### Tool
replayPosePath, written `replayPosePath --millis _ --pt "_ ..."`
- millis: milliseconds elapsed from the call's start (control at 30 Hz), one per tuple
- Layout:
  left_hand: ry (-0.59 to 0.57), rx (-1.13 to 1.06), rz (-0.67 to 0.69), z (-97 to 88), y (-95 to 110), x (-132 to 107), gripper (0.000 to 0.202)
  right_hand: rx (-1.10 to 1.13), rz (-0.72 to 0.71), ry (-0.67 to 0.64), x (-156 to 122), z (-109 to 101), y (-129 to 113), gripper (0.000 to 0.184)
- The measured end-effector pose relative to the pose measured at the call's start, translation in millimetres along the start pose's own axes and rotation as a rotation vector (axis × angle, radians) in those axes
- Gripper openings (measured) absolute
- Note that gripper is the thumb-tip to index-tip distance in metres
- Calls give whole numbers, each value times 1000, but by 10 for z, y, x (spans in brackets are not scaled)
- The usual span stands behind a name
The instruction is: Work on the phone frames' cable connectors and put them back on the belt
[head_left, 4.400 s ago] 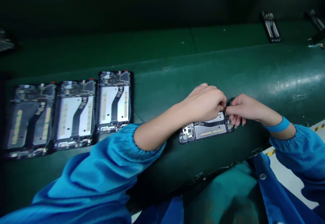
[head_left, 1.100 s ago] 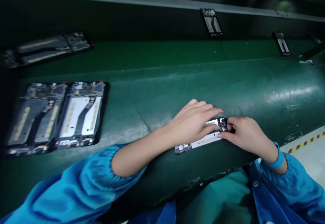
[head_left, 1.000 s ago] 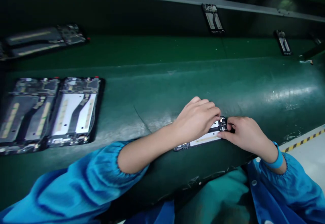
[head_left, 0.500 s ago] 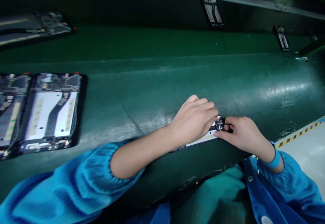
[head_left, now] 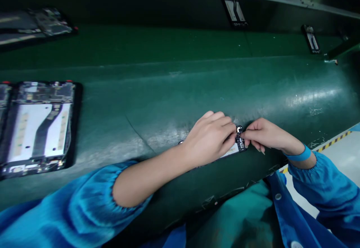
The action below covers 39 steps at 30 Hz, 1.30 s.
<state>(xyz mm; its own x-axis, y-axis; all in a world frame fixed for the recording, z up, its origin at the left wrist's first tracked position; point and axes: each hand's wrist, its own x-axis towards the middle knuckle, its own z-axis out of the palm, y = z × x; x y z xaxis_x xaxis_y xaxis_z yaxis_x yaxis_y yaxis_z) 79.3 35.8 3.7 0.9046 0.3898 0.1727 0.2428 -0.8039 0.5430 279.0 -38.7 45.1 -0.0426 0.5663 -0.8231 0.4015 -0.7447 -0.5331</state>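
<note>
An opened smartphone [head_left: 241,145] lies on the green bench close to its front edge, its right end with small circuit parts showing. Most of its length is covered by my left hand [head_left: 210,137], which is closed over it with curled fingers. The left thumb and forefinger come together beside the phone's right end. From the right, my right hand [head_left: 263,132] reaches that same end, thumb and forefinger pinched at the small parts there. Whatever is between those fingertips is too small to make out. The other right fingers hang loosely below.
Opened phones [head_left: 43,124] lie side by side on the bench at left, with another opened phone [head_left: 47,23] behind them. Farther back are one phone [head_left: 234,9] and a second phone [head_left: 311,39]. Yellow-black tape [head_left: 334,142] marks the floor at right.
My right hand has gone from gripping the phone's right end at its edge to a fingertip pinch over its small parts. The left hand stays on the phone. The view has shifted slightly.
</note>
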Motion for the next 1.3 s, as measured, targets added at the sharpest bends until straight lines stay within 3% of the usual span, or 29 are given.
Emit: replayPosePath --millis 433,567,733,967,1300 --pt "-27 -129 -52 -8 2 23 26 11 61 -59 -5 -50 -78 38" --pt "-40 -151 -68 -32 -6 28 27 -24 74 -7 16 -17 -112 37" --pt "-82 -202 -109 -91 -30 44 24 -79 18 -8 37 -33 -142 37" --pt "-138 -171 -116 -132 -35 68 24 -93 6 14 40 -74 -150 35" --pt "-80 -67 -68 -57 -7 107 20 -65 43 -18 40 -84 -203 35"
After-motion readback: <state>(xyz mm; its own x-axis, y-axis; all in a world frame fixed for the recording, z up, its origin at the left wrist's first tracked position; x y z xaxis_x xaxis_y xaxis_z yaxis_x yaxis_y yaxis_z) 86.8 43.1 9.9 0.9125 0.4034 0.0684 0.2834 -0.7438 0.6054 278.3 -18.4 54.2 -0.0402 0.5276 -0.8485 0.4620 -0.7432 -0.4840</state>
